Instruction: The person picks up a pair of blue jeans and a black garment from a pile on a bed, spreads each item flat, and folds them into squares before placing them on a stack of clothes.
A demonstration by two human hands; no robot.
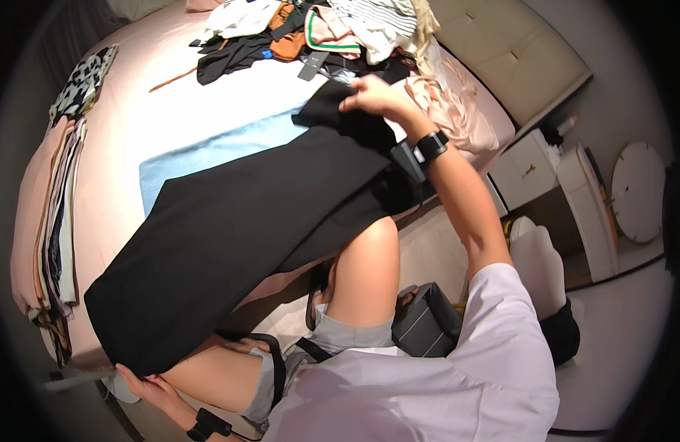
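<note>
Smooth pink bed (126, 125), both hands, left (145, 387) and right (373, 94), gripping long matte black garment (229, 228)

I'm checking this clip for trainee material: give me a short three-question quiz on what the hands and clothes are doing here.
1. True or false: the long black fabric garment is stretched between both hands.
2. Which hand grips the garment's far end near the heap of mixed clothes? A) left hand B) right hand
3. What lies flat on the pink bed sheet under the black garment?

Key
1. True: the left hand holds the near end, the right hand the far end.
2. B.
3. A light blue cloth, partly covered.
</note>
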